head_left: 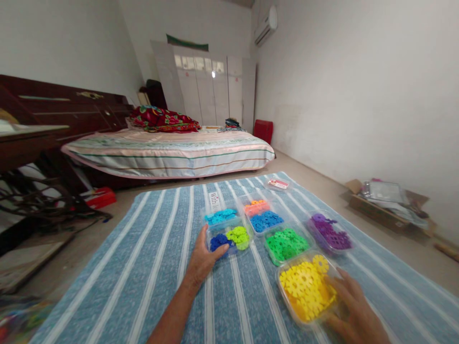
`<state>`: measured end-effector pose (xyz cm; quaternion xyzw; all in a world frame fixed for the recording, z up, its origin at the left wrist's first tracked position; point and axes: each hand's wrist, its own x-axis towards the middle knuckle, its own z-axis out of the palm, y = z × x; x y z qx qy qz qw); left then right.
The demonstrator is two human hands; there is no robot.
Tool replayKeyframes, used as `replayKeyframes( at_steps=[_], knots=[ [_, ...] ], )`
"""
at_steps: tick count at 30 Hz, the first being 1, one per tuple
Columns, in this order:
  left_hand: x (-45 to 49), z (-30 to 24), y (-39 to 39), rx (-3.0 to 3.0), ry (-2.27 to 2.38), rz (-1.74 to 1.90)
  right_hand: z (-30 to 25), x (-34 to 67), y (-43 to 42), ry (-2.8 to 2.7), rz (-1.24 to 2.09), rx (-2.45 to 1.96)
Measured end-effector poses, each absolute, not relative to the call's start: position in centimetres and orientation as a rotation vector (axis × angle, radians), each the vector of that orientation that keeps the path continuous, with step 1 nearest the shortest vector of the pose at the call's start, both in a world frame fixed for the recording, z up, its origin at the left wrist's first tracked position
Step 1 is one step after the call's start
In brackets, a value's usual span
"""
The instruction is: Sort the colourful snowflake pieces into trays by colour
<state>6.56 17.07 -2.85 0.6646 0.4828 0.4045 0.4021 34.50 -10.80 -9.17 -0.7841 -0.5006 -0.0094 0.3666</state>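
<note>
My left hand (pixel 204 255) grips the left side of a clear plastic container, with the thumb over its near edge. Dark blue flower-shaped pieces (pixel 220 242) and lime green ones (pixel 238 237) lie in that container. At the lower right, my right hand (pixel 353 306), smeared by motion, holds the right side of a clear container (pixel 281 294) full of yellow snowflake building discs (pixel 304 286). This container looks slightly tilted. Behind it sits a container of green discs (pixel 288 244). Purple pieces (pixel 328 232) fill another container to the right.
Farther back stand containers of light blue pieces (pixel 221 216), and of orange (pixel 256 207) and blue pieces (pixel 266 221). A small clear box (pixel 278 184) lies near the far edge of the striped cloth (pixel 158 253). Beyond are a bed (pixel 172 155) and an open cardboard box (pixel 380 212).
</note>
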Motion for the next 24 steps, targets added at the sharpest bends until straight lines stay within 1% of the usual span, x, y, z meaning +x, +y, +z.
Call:
replayKeyframes(
  at_steps=[3, 6, 9, 13, 15, 19, 21, 24],
  knots=[
    [6.4, -3.3, 17.1, 1.625, 1.184, 1.012, -9.0, 35.7, -11.5, -1.375, -0.009, -2.043],
    [6.1, -3.9, 17.2, 1.519, 1.165, 1.036, -6.9, 37.5, -12.5, -1.432, 0.028, -2.087],
    [5.9, -4.4, 17.3, 1.489, 1.145, 1.08, -3.9, 40.0, -12.1, -1.225, -0.003, -2.166],
    [5.8, -4.9, 17.3, 1.508, 1.17, 1.075, -1.1, 44.6, -9.0, -0.876, -0.131, -2.383],
    [5.8, -5.2, 17.5, 1.502, 1.167, 1.088, -0.7, 46.7, -7.0, -0.869, -0.029, -2.418],
    [5.7, -5.8, 17.8, 1.429, 1.151, 1.14, -1.0, 48.6, -3.9, -0.785, 0.431, -2.218],
    [5.7, -6.1, 18.0, 1.404, 1.137, 1.162, -1.2, 48.5, -2.8, -0.74, 0.538, -2.117],
    [5.6, -6.3, 18.0, 1.373, 1.119, 1.178, -1.3, 48.2, -1.5, -0.695, 0.608, -2.058]
  ],
)
